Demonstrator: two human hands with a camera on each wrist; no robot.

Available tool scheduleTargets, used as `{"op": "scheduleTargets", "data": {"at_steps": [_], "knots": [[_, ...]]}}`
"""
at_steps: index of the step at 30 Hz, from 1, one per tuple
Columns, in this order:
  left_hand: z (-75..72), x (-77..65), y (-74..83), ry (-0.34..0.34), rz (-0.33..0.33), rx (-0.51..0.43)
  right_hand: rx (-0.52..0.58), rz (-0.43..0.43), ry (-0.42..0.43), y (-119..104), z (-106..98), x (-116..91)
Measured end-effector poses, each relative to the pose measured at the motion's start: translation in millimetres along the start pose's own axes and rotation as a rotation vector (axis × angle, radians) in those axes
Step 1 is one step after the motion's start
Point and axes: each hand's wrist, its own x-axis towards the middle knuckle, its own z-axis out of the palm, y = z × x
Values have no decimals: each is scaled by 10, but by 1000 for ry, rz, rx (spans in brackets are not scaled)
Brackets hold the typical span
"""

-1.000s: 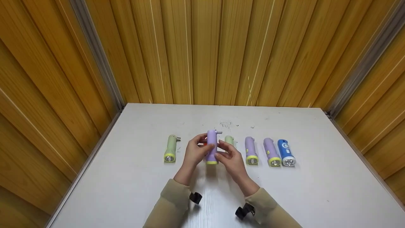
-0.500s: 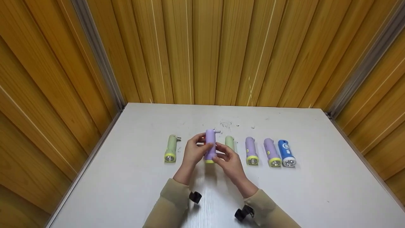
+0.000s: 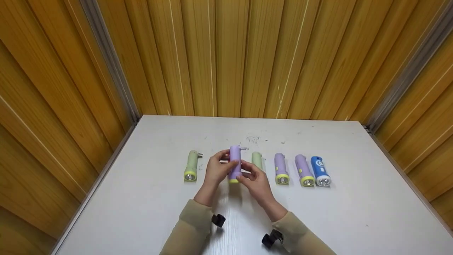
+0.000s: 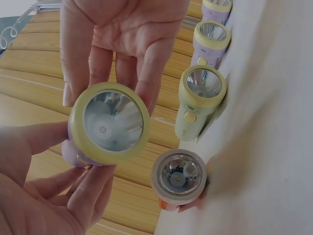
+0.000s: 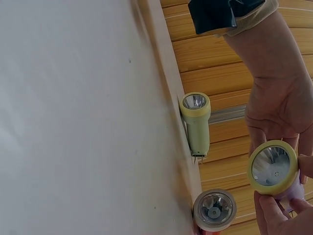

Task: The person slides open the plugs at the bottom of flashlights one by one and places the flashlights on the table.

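Note:
Both hands hold a purple flashlight (image 3: 234, 156) above the table, its yellow-rimmed head towards the person. Metal plug prongs (image 3: 243, 148) stick out on the right of its far end. My left hand (image 3: 217, 170) grips the body, thumb across the top. My right hand (image 3: 258, 182) pinches it near the yellow head, thumb by the rim. In the left wrist view the clear lens (image 4: 116, 122) appears unlit. A red flashlight with a pale rim (image 4: 178, 178) lies behind the hands, mostly hidden in the head view.
On the white table (image 3: 141, 212), a green flashlight (image 3: 191, 164) with its prongs out lies left. To the right are another green flashlight (image 3: 257, 159), two purple flashlights (image 3: 280, 164) and a blue flashlight (image 3: 320, 170). Wood-patterned panels (image 3: 226, 60) stand around the table.
The held flashlight has shifted slightly left. My right hand has moved left with it, its thumb coming onto the part near the yellow head. The other flashlights have not moved.

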Motion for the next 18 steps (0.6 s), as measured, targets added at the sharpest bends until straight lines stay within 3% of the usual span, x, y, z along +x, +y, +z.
{"op": "scheduleTargets", "data": {"at_steps": [7, 18], "knots": [[-24, 23, -1, -15, -57, -17, -3, 20, 11, -2, 32, 41], [-138, 60, -31, 14, -83, -1, -31, 27, 12, -11, 162, 95]]}}
